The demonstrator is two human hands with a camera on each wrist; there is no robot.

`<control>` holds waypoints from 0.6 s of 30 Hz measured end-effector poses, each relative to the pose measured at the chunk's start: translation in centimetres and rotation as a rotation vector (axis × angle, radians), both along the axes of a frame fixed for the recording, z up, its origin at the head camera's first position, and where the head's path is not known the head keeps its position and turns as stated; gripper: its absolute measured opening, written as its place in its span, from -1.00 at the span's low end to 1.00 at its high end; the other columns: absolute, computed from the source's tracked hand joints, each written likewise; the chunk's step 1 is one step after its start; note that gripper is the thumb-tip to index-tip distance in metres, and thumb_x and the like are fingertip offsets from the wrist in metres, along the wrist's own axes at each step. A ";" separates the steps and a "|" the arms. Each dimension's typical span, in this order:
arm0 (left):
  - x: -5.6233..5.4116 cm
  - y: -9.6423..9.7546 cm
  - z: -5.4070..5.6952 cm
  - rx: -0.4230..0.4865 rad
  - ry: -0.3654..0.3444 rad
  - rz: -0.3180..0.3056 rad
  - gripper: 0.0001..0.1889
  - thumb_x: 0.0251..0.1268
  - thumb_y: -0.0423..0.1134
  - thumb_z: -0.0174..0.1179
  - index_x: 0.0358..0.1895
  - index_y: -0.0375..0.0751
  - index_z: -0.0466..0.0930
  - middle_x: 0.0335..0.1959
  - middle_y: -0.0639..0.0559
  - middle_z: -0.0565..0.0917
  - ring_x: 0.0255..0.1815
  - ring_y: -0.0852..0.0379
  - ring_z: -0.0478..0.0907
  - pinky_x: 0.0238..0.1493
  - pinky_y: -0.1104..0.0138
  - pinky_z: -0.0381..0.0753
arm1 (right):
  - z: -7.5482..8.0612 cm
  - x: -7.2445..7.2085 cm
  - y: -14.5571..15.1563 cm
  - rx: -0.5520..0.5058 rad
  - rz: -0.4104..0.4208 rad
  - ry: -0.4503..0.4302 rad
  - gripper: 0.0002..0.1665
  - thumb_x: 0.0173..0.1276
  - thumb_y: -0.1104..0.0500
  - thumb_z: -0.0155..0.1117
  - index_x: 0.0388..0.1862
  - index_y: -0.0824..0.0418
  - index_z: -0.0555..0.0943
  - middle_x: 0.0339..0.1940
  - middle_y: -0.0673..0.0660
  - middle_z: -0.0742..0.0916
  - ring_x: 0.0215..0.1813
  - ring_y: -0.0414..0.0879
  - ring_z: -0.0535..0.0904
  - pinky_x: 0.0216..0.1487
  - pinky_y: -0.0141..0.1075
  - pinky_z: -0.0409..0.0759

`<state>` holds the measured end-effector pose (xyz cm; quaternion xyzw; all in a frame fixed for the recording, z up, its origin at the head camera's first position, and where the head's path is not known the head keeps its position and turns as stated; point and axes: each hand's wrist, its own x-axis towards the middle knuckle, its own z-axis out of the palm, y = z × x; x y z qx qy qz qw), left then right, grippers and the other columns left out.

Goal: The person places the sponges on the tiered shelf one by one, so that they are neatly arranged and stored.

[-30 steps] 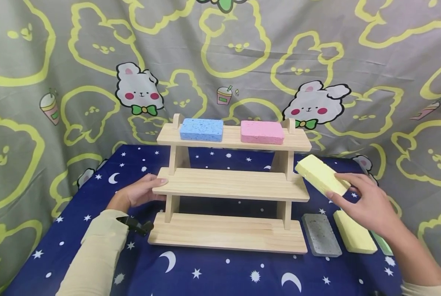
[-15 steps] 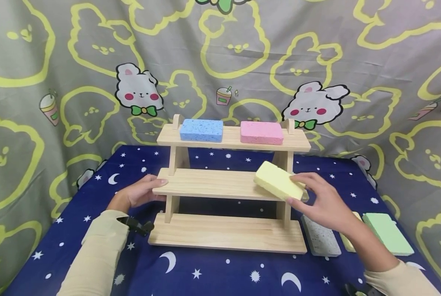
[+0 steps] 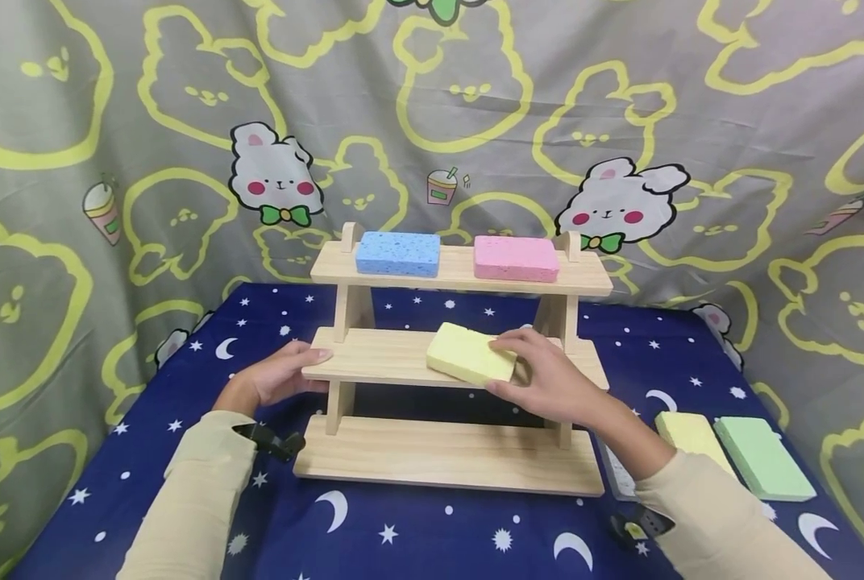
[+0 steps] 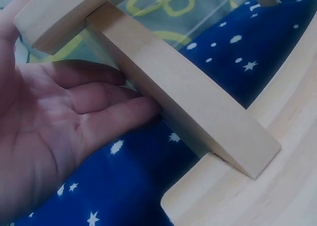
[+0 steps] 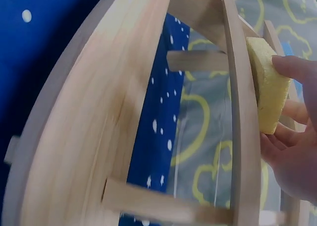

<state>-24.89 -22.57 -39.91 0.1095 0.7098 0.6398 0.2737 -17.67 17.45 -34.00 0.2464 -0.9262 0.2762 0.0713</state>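
Note:
A three-tier wooden shelf stand [image 3: 446,451] stands on the table. My right hand [image 3: 551,379] pinches a yellow sponge [image 3: 468,353] by its right end, thumb in front. The sponge is over the middle tier, set at an angle; whether it rests fully on the board cannot be told. In the right wrist view, the yellow sponge [image 5: 270,87] is close against that tier's board. My left hand [image 3: 280,374] holds the middle tier's left end, thumb on top; its fingers touch the side support [image 4: 183,87] in the left wrist view.
On the top tier lie a blue sponge [image 3: 398,254] and a pink sponge [image 3: 515,258]. Right of the stand, a grey sponge [image 3: 618,475], partly hidden by my forearm, another yellow sponge [image 3: 693,435] and a green sponge [image 3: 763,457] lie on the starry blue cloth [image 3: 374,532]. A patterned curtain [image 3: 374,97] hangs behind.
My right hand has carried the yellow sponge leftward from beyond the stand's right side to the middle tier, lowering it slightly. The left hand has kept its place.

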 end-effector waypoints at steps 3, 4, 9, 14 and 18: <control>-0.1 0.0 0.0 -0.009 0.001 0.012 -0.30 0.29 -0.07 0.08 0.27 -0.60 0.13 0.05 -0.26 0.47 0.05 -0.04 0.51 0.16 -0.02 0.46 | 0.0 -0.7 -1.1 -0.009 0.040 -0.018 -0.35 0.11 -0.03 0.42 0.17 0.18 0.53 0.16 0.11 0.53 0.10 0.00 0.46 -0.03 -0.15 0.46; -0.1 0.0 0.0 -0.011 0.001 0.013 -0.30 0.29 -0.07 0.08 0.27 -0.60 0.14 0.06 -0.27 0.47 0.05 -0.04 0.51 0.16 -0.02 0.46 | 0.0 -1.0 -1.4 -0.016 0.056 -0.022 -0.35 0.11 -0.02 0.42 0.17 0.18 0.53 0.16 0.12 0.53 0.11 0.01 0.45 -0.01 -0.15 0.46; -0.3 -0.1 -0.1 -0.021 0.000 0.012 -0.31 0.29 -0.08 0.08 0.26 -0.61 0.15 0.06 -0.27 0.47 0.06 -0.05 0.51 0.17 -0.04 0.45 | -0.1 -2.1 -2.8 -0.031 0.123 -0.031 -0.36 0.10 0.01 0.42 0.17 0.17 0.53 0.19 0.11 0.52 0.17 0.01 0.42 0.06 -0.12 0.44; -0.4 -0.1 -0.2 -0.028 0.003 0.005 -0.33 0.30 -0.08 0.07 0.25 -0.61 0.17 0.05 -0.25 0.48 0.06 -0.05 0.51 0.17 -0.04 0.44 | -0.2 -2.9 -4.2 -0.036 0.171 -0.034 -0.36 0.10 0.01 0.42 0.17 0.18 0.53 0.19 0.11 0.52 0.20 0.01 0.40 0.09 -0.12 0.43; -0.4 0.0 -0.2 -0.026 0.002 0.012 -0.34 0.30 -0.08 0.07 0.21 -0.62 0.19 0.01 -0.22 0.50 0.03 -0.04 0.53 0.16 -0.03 0.46 | -0.3 -3.4 -5.4 -0.037 0.187 -0.048 -0.36 0.10 0.00 0.42 0.16 0.18 0.53 0.19 0.10 0.51 0.21 -0.01 0.39 0.13 -0.11 0.41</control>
